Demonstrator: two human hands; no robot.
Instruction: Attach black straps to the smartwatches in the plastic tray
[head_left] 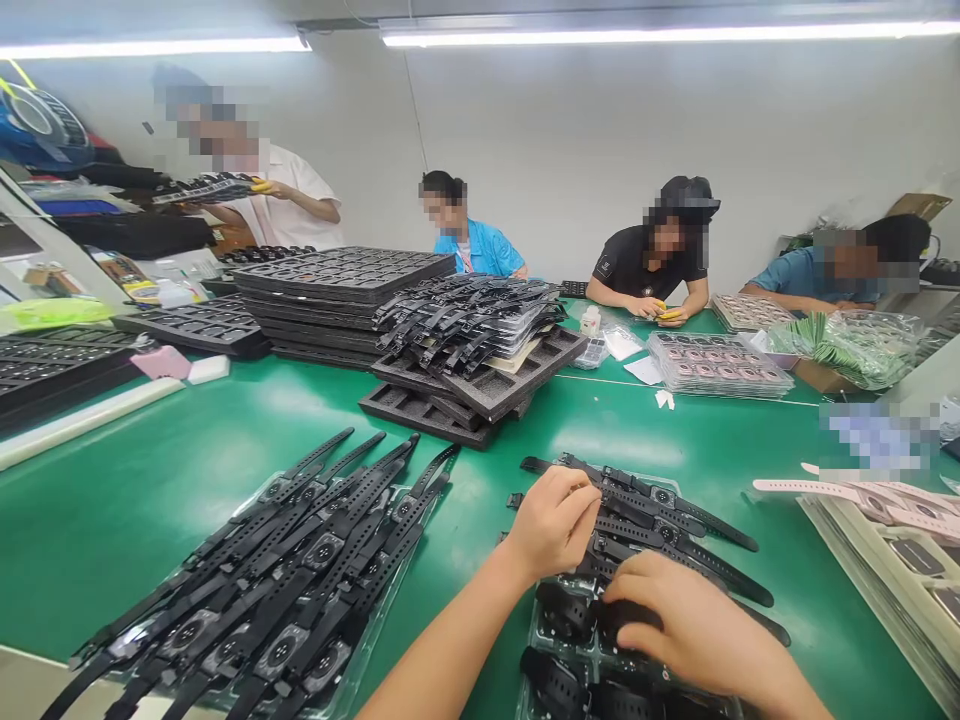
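Brightly lit by 2 overhead tube lights [645, 38]; soft glare on green desk [300, 410]; wide-angle stretch @ edges; some pixelation.

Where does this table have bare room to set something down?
Bare table shows between the white roll and left watches, and between left watches and right watches. Crowded at the left hand, right hand and black trays.

We're scanning now, and no words or numbers come up readable: beyond our right hand [675, 625], the black shirt [628, 262] shows pale marks too small for us, and left of our left hand [555, 515], the watch backs [324, 550] give us nothing legible.
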